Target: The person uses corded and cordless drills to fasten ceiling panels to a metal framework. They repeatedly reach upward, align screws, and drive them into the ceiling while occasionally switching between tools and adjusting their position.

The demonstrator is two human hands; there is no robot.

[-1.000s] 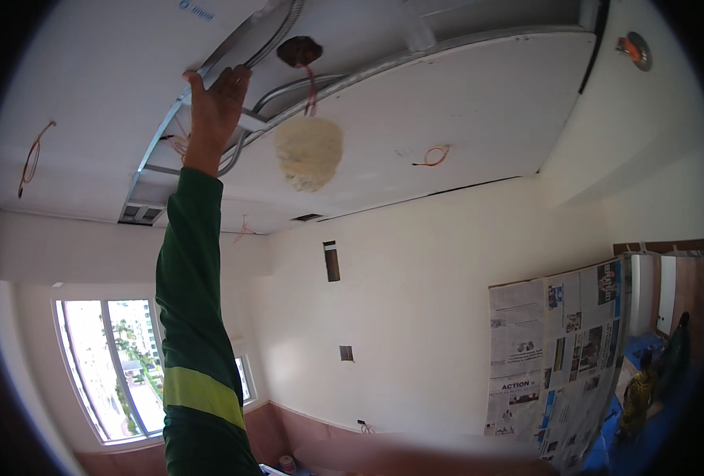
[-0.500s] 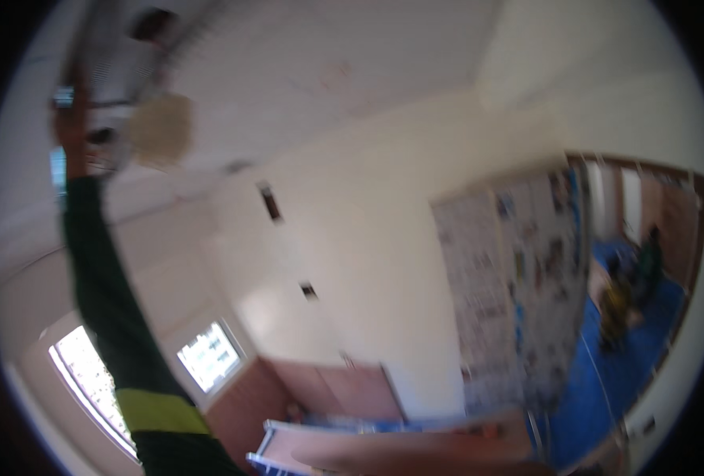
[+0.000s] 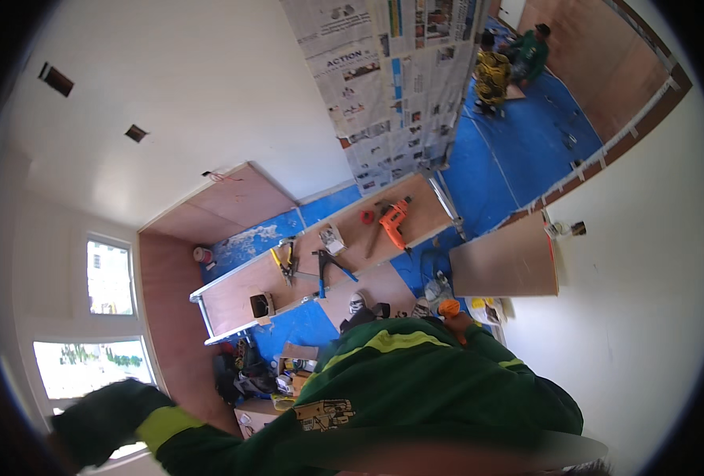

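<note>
My right hand [image 3: 456,324] is at my right side, closed around a bright orange object [image 3: 448,307] whose kind I cannot make out. My left arm, in a dark green sleeve with a yellow-green band, stretches to the lower left. My left hand [image 3: 60,451] is dark and smeared at the picture's rim, so its fingers do not show. In front of me is a plywood-topped bench [image 3: 233,308]. On it lie an orange power drill [image 3: 395,222], a hand riveter [image 3: 329,274] with blue grips and yellow-handled snips [image 3: 282,260].
A small white box [image 3: 332,239], a red roll [image 3: 366,216] and a dark open box [image 3: 261,304] are also on the bench. Bags [image 3: 249,369] and cartons sit below. A newspaper-covered panel [image 3: 399,95] rises beyond. Two people [image 3: 492,75] work on the blue floor covering [image 3: 487,186].
The view has swung down from the ceiling to the bench and floor. My left arm, earlier raised toward a ceiling opening, is now low at the left. My right hand has come into view.
</note>
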